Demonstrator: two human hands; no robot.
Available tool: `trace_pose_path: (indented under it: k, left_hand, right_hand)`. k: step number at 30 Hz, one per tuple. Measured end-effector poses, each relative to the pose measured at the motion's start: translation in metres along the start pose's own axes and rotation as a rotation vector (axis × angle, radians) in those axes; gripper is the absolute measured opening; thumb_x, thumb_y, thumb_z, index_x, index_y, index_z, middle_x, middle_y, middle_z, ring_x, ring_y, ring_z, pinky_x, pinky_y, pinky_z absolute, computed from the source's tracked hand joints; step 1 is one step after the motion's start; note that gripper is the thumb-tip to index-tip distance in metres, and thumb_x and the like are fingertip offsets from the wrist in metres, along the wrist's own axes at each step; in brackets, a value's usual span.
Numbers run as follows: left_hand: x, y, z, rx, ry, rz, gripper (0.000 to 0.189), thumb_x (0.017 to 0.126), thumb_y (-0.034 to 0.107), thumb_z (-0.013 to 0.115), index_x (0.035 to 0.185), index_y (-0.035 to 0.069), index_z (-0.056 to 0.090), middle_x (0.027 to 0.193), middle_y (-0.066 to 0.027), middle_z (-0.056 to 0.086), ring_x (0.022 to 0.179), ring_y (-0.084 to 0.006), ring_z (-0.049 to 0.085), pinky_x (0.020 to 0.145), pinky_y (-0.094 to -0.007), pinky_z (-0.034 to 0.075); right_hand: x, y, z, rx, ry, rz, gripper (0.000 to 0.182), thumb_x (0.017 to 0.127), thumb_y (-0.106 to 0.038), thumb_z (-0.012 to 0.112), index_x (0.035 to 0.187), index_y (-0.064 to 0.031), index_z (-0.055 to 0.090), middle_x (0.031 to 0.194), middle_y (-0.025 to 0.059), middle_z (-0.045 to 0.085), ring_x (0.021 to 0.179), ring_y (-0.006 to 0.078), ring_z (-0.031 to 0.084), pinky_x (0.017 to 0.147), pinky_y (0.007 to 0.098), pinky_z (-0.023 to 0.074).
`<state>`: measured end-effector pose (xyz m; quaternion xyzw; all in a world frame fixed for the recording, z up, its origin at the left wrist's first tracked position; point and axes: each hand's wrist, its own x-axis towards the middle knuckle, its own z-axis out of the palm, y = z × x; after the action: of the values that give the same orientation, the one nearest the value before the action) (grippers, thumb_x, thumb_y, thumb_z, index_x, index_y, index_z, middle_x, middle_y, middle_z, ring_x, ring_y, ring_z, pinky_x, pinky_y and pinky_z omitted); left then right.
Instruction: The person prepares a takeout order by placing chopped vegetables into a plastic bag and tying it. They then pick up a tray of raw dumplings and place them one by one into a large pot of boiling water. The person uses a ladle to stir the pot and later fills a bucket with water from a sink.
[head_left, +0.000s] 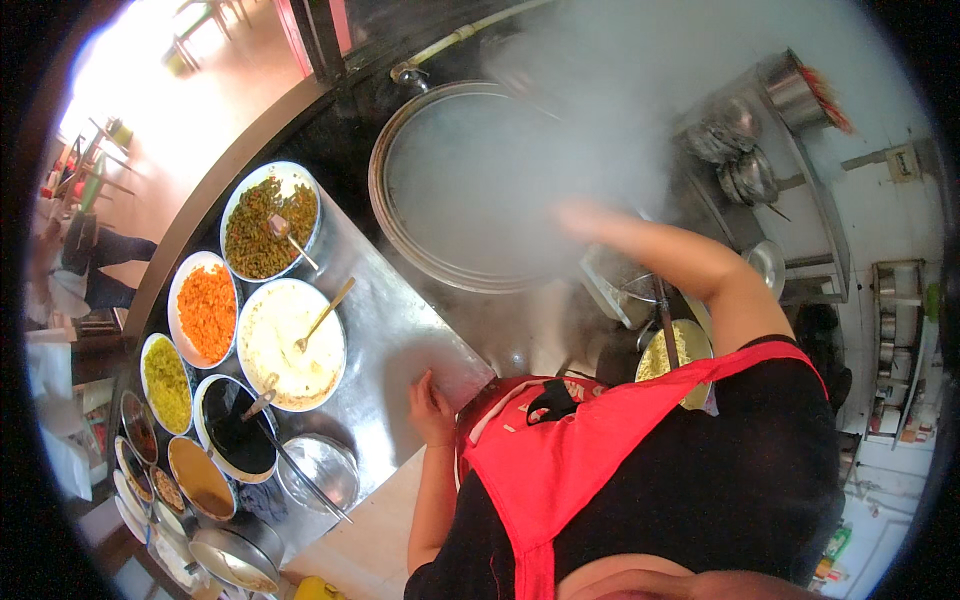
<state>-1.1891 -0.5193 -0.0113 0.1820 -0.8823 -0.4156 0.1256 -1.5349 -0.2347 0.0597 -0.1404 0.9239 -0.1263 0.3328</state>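
My right hand (581, 217) reaches over the right side of a large round pot (377, 180). Steam and motion blur hide its fingers and anything in them. Dense steam (600, 142) covers most of the pot's inside. By the edge of the steel counter (390, 322), near my red apron (570, 457), is my left hand (433, 411), its fingers loosely bent with nothing seen in them. Left of it, a white bowl of pale creamy food (277, 337) has a spoon (326, 315) in it. A bowl of chopped greens (262, 225) stands beyond.
Bowls of chopped orange food (206, 311), yellow pieces (166, 382) and dark sauce (236, 435) line the counter's left side. A steel bowl (319, 472) sits nearer me. At right are a container of noodles (660, 352) and a wall shelf (817, 202). A tap (411, 75) stands behind the pot.
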Motion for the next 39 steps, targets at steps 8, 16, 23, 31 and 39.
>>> trace_pose_path:
  k: [8,16,23,31,39]
  left_hand:
    - [-0.006,-0.01,0.006,0.003,-0.015,0.019,0.032,0.081,0.001,0.052,0.112,0.006,0.058,0.102,-0.0154,0.059,0.092,-0.0329,0.059,0.078,-0.0373,0.048]
    - [-0.017,-0.024,0.021,0.08,0.023,-0.086,0.029,0.081,0.002,0.052,0.11,0.004,0.059,0.103,-0.017,0.06,0.093,-0.0335,0.058,0.079,-0.0384,0.047]
    - [-0.013,0.003,0.025,0.17,0.178,-0.084,0.026,0.084,0.005,0.049,0.108,0.005,0.059,0.1,-0.0162,0.06,0.091,-0.0346,0.057,0.077,-0.0394,0.048]
    - [-0.016,0.007,0.032,0.172,0.24,-0.1,0.028,0.084,0.004,0.048,0.11,0.006,0.059,0.099,-0.0147,0.059,0.093,-0.0326,0.056,0.08,-0.0383,0.046]
    - [-0.022,0.009,0.029,0.195,0.261,-0.172,0.028,0.084,0.003,0.048,0.109,0.006,0.06,0.098,-0.0145,0.058,0.09,-0.0324,0.056,0.079,-0.0381,0.046]
  right_hand:
    - [0.048,-0.035,-0.003,0.269,0.432,-0.284,0.028,0.087,-0.017,0.045,0.103,-0.0027,0.063,0.09,0.0189,0.065,0.084,0.033,0.061,0.073,0.041,0.0488]
    - [0.09,0.018,-0.03,0.038,0.453,-0.228,0.027,0.086,-0.016,0.048,0.106,-0.0035,0.062,0.088,0.0172,0.065,0.078,0.0317,0.061,0.067,0.0401,0.0487]
    - [0.069,0.088,-0.048,-0.43,0.138,-0.084,0.028,0.085,-0.015,0.051,0.109,-0.0043,0.061,0.085,0.0158,0.065,0.073,0.0305,0.061,0.063,0.0394,0.0486]
    - [0.033,0.095,-0.053,-0.802,-0.33,-0.028,0.03,0.084,-0.014,0.055,0.112,-0.0051,0.06,0.083,0.0142,0.066,0.067,0.0292,0.062,0.058,0.0385,0.0485]
    - [-0.032,0.045,-0.056,-0.18,-0.449,0.023,0.028,0.085,-0.018,0.059,0.111,-0.0092,0.063,0.074,0.0111,0.062,0.055,0.021,0.053,0.046,0.0351,0.0411]
